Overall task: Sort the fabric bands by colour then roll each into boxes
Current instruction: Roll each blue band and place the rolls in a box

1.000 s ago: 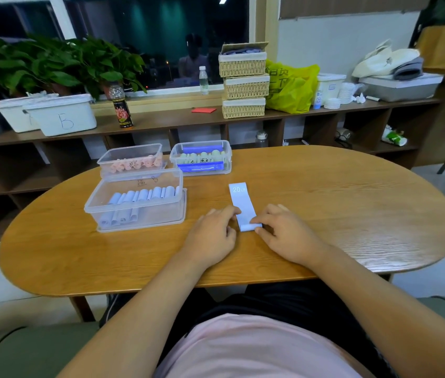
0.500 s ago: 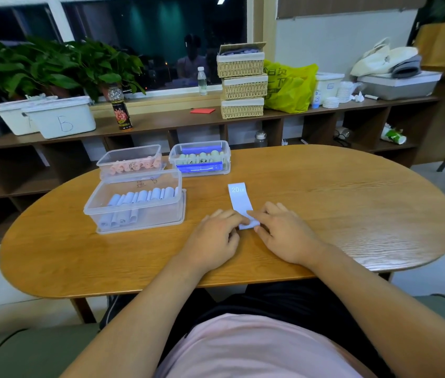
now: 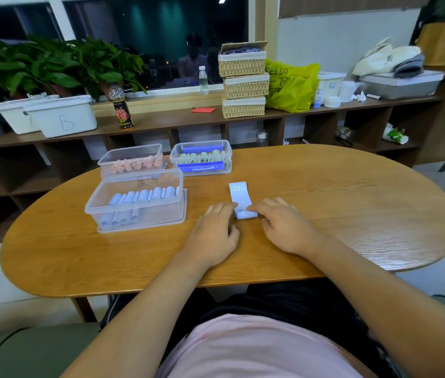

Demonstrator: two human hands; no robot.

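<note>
A pale blue fabric band (image 3: 240, 196) marked "20" lies flat on the wooden table (image 3: 352, 203), its near end wound into a small roll. My left hand (image 3: 214, 230) touches the roll's left end with its fingertips and my right hand (image 3: 284, 225) presses on its right end. A clear box (image 3: 136, 203) to the left holds several pale blue rolls. Behind it a clear box (image 3: 131, 159) holds pink rolls, and another clear box (image 3: 202, 158) holds pale green rolls and dark blue bands.
A long low shelf (image 3: 161, 118) behind the table carries white tubs, a bottle, stacked wicker baskets and a yellow bag. The table's front edge runs just above my lap. Potted plants stand by the window.
The roll has grown and travelled away from me up the band, so the flat part is shorter. Both hands moved forward with it.
</note>
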